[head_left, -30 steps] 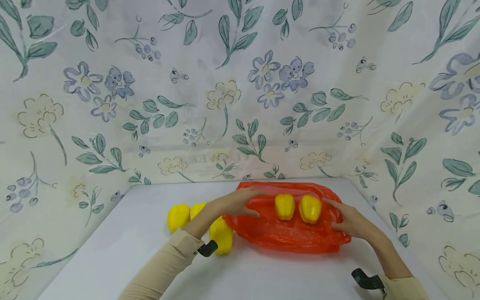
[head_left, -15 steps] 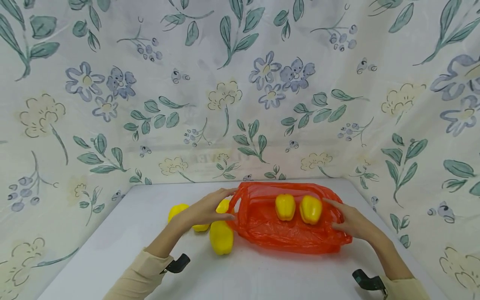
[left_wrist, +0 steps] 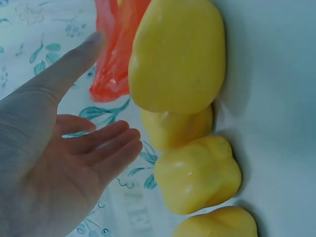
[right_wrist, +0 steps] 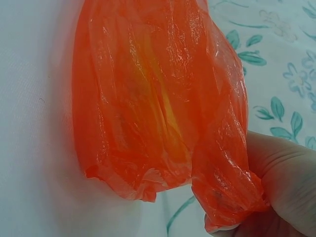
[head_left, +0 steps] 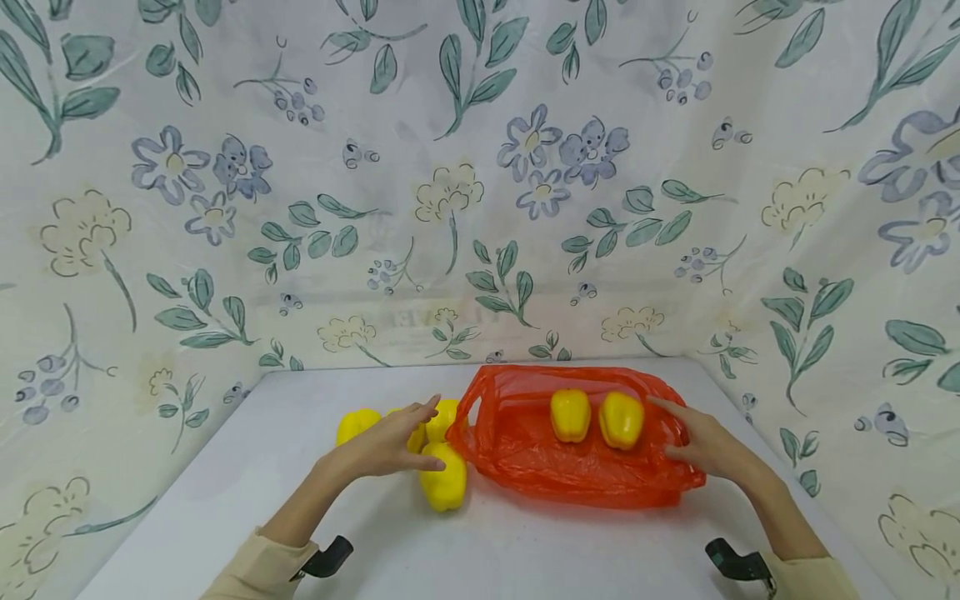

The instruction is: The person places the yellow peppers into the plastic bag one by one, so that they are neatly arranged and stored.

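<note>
My left hand [head_left: 381,443] hovers over several yellow bell peppers left of a red plastic bag [head_left: 570,475]. Its fingers are extended and hold nothing. The left wrist view shows that hand [left_wrist: 64,163] beside a row of peppers, the nearest bell pepper [left_wrist: 180,54] largest. Two more peppers, a left one [head_left: 570,415] and a right one [head_left: 621,419], lie in the bag's opening. With thumb and fingers, my right hand [head_left: 701,442] pinches the bag's right end. In the right wrist view, bunched red film of the bag [right_wrist: 227,192] sits between thumb and fingers, whose tips are partly hidden.
The white table [head_left: 510,558] carries the bag and the loose peppers. Behind it and at both sides hangs a floral-patterned cloth [head_left: 480,233]. The bag's left handle loop [head_left: 480,417] stands up close to the loose peppers.
My left hand has moved left and toward me, from over the bag to over the loose peppers. The bag's left end with its loop now shows. My right hand stays put.
</note>
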Demonstrator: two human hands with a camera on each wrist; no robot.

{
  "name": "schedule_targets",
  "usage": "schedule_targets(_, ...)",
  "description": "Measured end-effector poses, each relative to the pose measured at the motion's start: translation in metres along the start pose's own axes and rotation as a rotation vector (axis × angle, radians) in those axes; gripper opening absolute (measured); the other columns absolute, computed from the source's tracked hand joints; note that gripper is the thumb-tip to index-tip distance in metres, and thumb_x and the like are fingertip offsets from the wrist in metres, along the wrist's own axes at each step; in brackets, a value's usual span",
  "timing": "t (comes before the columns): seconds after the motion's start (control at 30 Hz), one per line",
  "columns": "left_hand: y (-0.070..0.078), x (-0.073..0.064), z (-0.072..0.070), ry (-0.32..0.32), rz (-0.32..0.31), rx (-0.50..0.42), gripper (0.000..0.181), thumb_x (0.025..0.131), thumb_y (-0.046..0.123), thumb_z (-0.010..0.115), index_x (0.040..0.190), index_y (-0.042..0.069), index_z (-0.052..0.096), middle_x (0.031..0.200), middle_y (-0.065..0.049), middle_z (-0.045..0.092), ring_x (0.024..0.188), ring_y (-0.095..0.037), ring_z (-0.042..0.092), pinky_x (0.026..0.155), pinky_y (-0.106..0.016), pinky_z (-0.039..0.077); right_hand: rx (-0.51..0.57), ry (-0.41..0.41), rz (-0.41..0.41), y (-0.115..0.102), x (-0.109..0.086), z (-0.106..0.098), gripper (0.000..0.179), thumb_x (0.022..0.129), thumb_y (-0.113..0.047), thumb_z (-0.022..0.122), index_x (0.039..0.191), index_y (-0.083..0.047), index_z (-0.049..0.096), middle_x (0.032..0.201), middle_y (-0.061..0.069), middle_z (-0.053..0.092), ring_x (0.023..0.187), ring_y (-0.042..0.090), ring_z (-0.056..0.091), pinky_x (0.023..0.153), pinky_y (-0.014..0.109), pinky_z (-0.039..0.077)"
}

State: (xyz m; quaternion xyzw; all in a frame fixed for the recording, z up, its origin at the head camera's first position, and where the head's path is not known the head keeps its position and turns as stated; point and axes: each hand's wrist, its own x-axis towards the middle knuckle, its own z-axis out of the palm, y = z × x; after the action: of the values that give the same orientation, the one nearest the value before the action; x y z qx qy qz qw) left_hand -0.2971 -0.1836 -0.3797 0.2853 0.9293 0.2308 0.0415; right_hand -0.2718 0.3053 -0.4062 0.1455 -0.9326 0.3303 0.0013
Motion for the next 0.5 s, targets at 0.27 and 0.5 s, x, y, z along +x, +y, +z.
schedule_targets(0.27,-0.004,-0.005,0.008,-0.045,0.014,0.025,0.091,0.076,0.056,0.077,0.146,0.005,0.046,0.140,-0.013,0.056,0.130,-0.033,0.052,0.106,-0.053,0.045,0.004,0.003,-0.006,0.000,0.000,-0.002,0.072,0.085,-0.006,0.072,0.148,-0.004,0.038,0.135,0.029,0.053,0.101,0.026,0.059,0.073,0.034,0.062)
schedule_targets(0.5,-0.004,-0.007,0.016,-0.089,-0.019,0.039,0.089,0.073,0.056,0.080,0.143,0.009,0.050,0.146,-0.008,0.053,0.134,-0.030,0.049,0.110,-0.054,0.041,0.005,0.000,0.000,-0.001,-0.001,-0.002,0.072,0.085,-0.006,0.071,0.148,-0.003,0.038,0.136,0.029,0.051,0.102,0.027,0.058,0.074,0.035,0.062)
